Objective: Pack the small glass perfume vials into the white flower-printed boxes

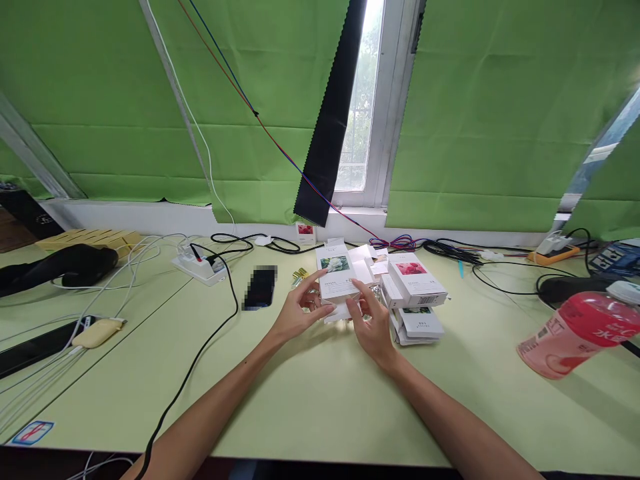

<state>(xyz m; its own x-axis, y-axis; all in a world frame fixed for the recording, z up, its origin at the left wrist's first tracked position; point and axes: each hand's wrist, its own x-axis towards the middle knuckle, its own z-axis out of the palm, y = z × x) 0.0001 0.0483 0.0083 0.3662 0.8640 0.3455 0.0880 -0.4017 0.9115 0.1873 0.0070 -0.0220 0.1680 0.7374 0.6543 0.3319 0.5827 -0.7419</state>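
Between my two hands is a small white paper box [336, 283] with a picture of white flowers on its front and an open flap at its top. My left hand [303, 307] grips its left edge, thumb at the lower corner. My right hand [371, 323] pinches the lower right side. Just right of my hands lies a stack of similar boxes, the top one a white box with a red flower picture [413, 270]. Under it sits another white box [421, 323]. Gold foil pieces [300, 275] lie by my left fingers.
A dark phone [260, 288] lies to the left, near a white power strip [200, 265]. A black cable [215, 333] crosses the table beside my left arm. At the right stands a pink drink bottle [575, 330]. Bundled cables [453, 250] run along the wall.
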